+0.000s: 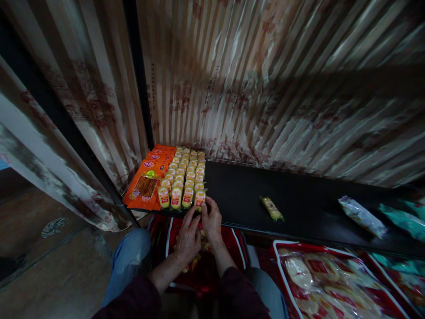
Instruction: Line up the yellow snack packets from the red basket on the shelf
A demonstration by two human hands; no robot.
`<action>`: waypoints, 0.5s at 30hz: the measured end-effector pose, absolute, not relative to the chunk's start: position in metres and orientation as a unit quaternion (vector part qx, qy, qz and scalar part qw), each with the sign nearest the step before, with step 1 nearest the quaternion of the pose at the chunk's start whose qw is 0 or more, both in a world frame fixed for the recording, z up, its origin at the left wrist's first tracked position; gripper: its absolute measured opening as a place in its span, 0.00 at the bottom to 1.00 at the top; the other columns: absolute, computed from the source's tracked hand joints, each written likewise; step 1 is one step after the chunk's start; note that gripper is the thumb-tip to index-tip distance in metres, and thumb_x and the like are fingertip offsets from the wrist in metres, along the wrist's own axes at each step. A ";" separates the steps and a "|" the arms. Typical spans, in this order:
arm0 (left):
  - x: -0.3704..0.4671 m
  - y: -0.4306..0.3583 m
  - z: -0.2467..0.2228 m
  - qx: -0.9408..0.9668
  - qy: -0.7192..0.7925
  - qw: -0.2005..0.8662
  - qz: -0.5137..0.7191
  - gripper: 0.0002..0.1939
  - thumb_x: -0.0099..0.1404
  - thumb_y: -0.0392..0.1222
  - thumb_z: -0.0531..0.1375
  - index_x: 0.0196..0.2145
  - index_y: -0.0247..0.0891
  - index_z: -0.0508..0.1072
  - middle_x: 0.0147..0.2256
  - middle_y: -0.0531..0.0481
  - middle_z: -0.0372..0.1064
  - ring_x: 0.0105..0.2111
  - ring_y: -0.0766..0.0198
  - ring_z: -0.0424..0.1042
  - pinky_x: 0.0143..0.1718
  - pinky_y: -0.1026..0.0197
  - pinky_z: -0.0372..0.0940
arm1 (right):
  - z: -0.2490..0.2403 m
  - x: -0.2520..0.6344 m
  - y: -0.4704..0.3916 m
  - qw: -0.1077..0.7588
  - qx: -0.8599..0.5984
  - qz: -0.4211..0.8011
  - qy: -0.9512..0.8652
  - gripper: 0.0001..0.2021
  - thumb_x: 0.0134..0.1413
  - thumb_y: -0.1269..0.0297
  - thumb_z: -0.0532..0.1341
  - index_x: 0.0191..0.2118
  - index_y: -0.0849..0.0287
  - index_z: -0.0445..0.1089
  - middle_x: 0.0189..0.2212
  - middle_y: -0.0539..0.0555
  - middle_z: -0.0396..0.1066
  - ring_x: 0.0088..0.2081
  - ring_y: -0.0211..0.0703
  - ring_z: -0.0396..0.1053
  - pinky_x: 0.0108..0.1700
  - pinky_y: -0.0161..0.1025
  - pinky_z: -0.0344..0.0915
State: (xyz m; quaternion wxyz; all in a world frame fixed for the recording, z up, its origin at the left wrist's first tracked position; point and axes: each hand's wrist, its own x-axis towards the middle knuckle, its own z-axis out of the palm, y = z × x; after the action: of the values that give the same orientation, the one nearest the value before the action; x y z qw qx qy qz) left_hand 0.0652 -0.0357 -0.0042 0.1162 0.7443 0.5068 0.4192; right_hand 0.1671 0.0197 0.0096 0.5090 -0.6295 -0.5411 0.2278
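looks like a small shop or stall, can't tell which. signs: long black shelf (235, 190) with yellow wrapped snacks (182, 177) lined up in tight rows, orange packets (146, 177) overlapping next to them, display-style. white-rimmed red basket (314, 247) just below shelf level, loaded with packaged food. pleated printed curtains (232, 88) behind and at the side, dark posts (137, 66), dim light.

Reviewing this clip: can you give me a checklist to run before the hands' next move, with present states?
1. Both hands at the front-right small yellow plastic-wrapped snack: ok; left hand and right hand meet there.
2. Firm grip on it: cannot tell.
3. Front-row labels facing the camera: ok.
4. Flat orange plastic packets left of the yellow rows: ok.
5. Black flat shelf free of loose items: not ok; a yellow-green plastic packet lies there.
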 end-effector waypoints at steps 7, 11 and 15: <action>0.062 -0.033 -0.007 0.774 0.489 0.090 0.393 0.25 0.59 0.24 0.48 0.54 0.29 0.66 0.61 0.35 0.56 0.63 0.55 0.54 0.60 0.47 0.60 | 0.006 0.164 0.018 0.498 -0.638 0.195 -0.554 0.19 0.58 0.55 0.51 0.47 0.63 0.67 0.44 0.63 0.71 0.46 0.50 0.69 0.52 0.50 0.64; 0.058 -0.032 -0.004 0.794 0.476 0.069 0.373 0.27 0.59 0.24 0.48 0.56 0.28 0.64 0.60 0.35 0.57 0.63 0.54 0.52 0.60 0.46 0.60 | 0.005 0.163 0.017 0.486 -0.651 0.184 -0.553 0.20 0.58 0.55 0.50 0.48 0.63 0.67 0.45 0.64 0.71 0.48 0.52 0.67 0.53 0.52 0.63; 0.055 -0.031 -0.005 0.806 0.472 0.060 0.352 0.28 0.58 0.23 0.48 0.56 0.29 0.65 0.60 0.36 0.58 0.64 0.53 0.51 0.60 0.46 0.61 | 0.006 0.163 0.015 0.468 -0.658 0.178 -0.562 0.21 0.58 0.55 0.50 0.48 0.65 0.67 0.46 0.66 0.71 0.48 0.53 0.66 0.54 0.54 0.62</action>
State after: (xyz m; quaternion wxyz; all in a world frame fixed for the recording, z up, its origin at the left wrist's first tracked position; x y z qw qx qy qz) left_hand 0.0554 -0.0312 -0.0052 0.0598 0.8063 0.4719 0.3516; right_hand 0.1630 0.0148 0.0061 0.4684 -0.6579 -0.5622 0.1778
